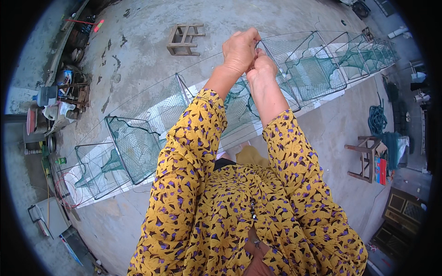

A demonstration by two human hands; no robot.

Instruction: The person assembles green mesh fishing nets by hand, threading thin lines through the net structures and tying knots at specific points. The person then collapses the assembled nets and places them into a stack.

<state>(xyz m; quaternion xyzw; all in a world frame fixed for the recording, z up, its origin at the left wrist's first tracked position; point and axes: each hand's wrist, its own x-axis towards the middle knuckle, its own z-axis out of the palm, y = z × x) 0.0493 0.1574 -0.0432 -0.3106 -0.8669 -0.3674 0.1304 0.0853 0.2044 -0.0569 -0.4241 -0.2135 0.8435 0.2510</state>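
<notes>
A long folding fish trap [313, 76], made of green netting over dark rectangular frames, stretches across the ground from lower left to upper right. My left hand [240, 49] and my right hand [263, 65] meet at the upper corner of one of its middle frames. Both are closed, with fingertips pinched together on the trap's edge there. The fingers hide the exact bit of cord or netting between them. White sheets [99, 158] lie flat beneath the trap. A thin line runs along its far upper edge.
A wooden stool [184, 40] lies on the concrete beyond the trap. Another stool [363, 158] stands at right, near coiled dark green rope [377, 118]. A red wire loop [68, 191] sits by the trap's left end. Clutter with a water jug [47, 96] lines the left wall.
</notes>
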